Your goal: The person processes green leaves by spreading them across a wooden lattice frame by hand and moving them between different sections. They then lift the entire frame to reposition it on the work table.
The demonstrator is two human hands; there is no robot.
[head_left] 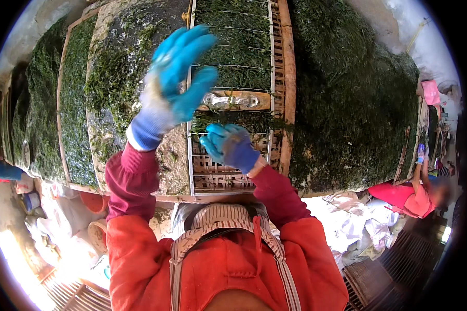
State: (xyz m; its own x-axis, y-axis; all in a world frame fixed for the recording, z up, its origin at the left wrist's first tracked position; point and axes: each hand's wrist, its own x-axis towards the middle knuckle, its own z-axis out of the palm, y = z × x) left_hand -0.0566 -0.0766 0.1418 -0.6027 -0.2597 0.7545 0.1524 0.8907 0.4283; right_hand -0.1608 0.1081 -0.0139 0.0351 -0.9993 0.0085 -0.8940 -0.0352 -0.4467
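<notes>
My left hand (179, 75), in a blue-coated glove, is raised over the left edge of a slatted frame, thumb apart from the fingers and nothing in it; motion blurs it a little. Dark green seaweed (233, 52) covers the frame's far part under thin crosswise wires. Lower down, my gloved right hand (231, 145) rests by the near edge of the seaweed, its fingers drawn together; what they hold is hidden. Bare lattice (220, 181) shows nearest me. Just beyond the right hand, a wooden bar with a metal handle (236, 100) lies across the frame.
Large seaweed heaps lie to the right (347, 103) and far left (44, 109). Left of the frame is a wet board (171, 155) strewn with scraps. White sacks (342, 223) lie below the table's right side. A co-worker in red (404, 197) is at the right; another person's sleeve (2, 170) shows left.
</notes>
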